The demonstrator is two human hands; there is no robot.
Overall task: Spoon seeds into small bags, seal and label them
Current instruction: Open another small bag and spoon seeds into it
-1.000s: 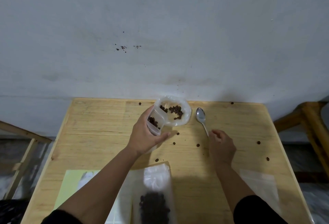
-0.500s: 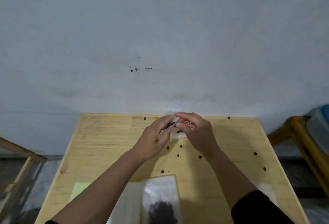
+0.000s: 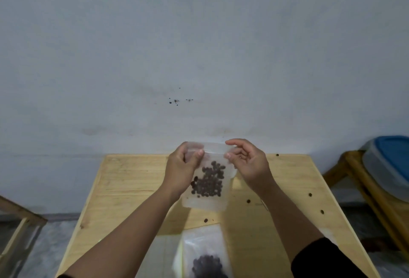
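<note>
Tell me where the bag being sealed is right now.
In the head view the small bag of seeds hangs mid-frame above the wooden table, its top edge pinched between the left hand and the right hand.

Lower bag (image 3: 204, 257) cut off below.

I see two bare forearms, no rings or watch on the left hand (image 3: 180, 170) or right hand (image 3: 250, 165). A black sleeve (image 3: 325, 260) covers my right upper arm, pushed past the elbow.
</note>
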